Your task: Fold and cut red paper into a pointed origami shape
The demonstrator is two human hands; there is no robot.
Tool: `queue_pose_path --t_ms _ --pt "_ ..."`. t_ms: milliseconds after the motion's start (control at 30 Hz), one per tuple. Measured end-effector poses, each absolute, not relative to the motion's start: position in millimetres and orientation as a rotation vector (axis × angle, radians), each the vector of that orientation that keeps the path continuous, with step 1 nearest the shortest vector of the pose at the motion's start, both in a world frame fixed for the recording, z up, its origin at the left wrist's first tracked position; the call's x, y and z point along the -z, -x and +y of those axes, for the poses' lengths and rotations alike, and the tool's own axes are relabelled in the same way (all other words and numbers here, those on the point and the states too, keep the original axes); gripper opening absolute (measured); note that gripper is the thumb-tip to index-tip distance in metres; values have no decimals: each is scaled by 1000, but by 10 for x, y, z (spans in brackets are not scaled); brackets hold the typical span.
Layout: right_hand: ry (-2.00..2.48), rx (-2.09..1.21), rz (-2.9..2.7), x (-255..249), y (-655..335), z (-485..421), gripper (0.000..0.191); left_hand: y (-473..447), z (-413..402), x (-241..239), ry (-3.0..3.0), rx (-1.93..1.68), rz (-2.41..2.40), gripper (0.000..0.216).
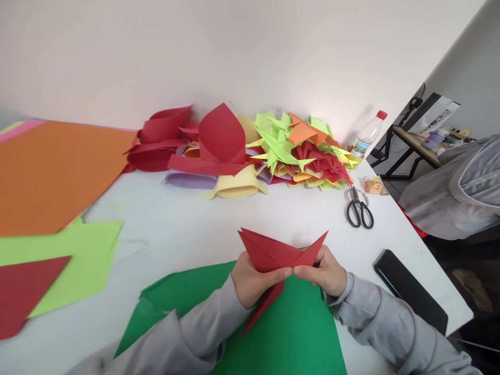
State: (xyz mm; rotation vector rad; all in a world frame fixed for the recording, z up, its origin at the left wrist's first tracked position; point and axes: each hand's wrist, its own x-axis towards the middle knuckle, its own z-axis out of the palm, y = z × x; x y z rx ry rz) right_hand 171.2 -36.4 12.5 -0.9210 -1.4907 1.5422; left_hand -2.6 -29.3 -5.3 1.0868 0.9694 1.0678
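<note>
A folded piece of red paper with pointed corners is held up between my two hands, over a green sheet on the white table. My left hand grips its left side, the thumb lying along the lower fold. On the other side, my right hand pinches the paper with its thumb near the middle, and the two thumb tips almost meet. A long red point hangs down below my left hand. Most fingers are hidden behind the paper.
Folded paper shapes and a colourful pile line the wall. Large orange, light green and red sheets lie left. Scissors, a bottle, a wrapped snack and a black phone are right.
</note>
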Motion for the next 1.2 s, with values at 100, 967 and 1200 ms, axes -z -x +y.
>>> queue_pose_path --t_ms 100,967,1200 --pt "1026 -1551 -1444 -96 -1733 -374 47 19 -304 49 -1025 -1068 965 32" --pt "1144 -1561 -1413 -134 -1709 -388 52 61 -265 24 -1025 -1005 891 29" --pt "1152 -1575 -1467 -77 -1714 -378 50 39 -296 14 -1055 -1034 1031 28"
